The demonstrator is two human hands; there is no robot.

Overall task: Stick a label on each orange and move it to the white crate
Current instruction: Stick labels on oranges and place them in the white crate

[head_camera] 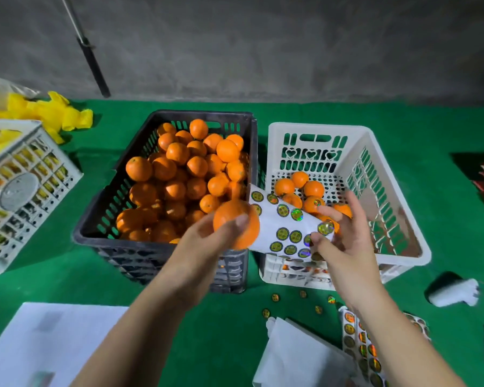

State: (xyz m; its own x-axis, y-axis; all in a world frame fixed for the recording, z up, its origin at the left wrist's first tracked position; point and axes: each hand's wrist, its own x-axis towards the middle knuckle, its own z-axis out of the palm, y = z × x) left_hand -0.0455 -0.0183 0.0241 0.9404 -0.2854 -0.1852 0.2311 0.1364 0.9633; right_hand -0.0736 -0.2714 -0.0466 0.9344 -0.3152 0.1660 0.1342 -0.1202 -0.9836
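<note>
**A:** What's in your left hand (207,233) at this moment?

**B:** You're gripping one orange (236,223), fingers curled round it, thumb across its front. You hold it above the near right corner of the black crate (95,216), which is heaped with oranges.

**A:** And your right hand (344,236)?

**B:** It holds the label sheet (280,222), a white backing sheet dotted with round shiny labels. The sheet hangs over the gap between the two crates, its left edge just beside the held orange. Your thumb and forefinger pinch at one label (325,227) on the sheet's right edge; you can't tell whether that label is lifted off yet.

**A:** Where's the white crate (397,219)?

**B:** Directly right of the black one, touching or nearly so, on the green tabletop (430,135). A handful of oranges lie on its floor, at least one showing a label.

**A:** Anything else near you?

**B:** Loose labels (302,300) lie scattered on the tabletop in front of the white crate. More label strips (361,347) and white paper (299,356) lie under your right forearm. A large white sheet (45,342) sits near left. Far left stands a grey crate (25,191) with yellow wrapping (53,113) behind it.
</note>
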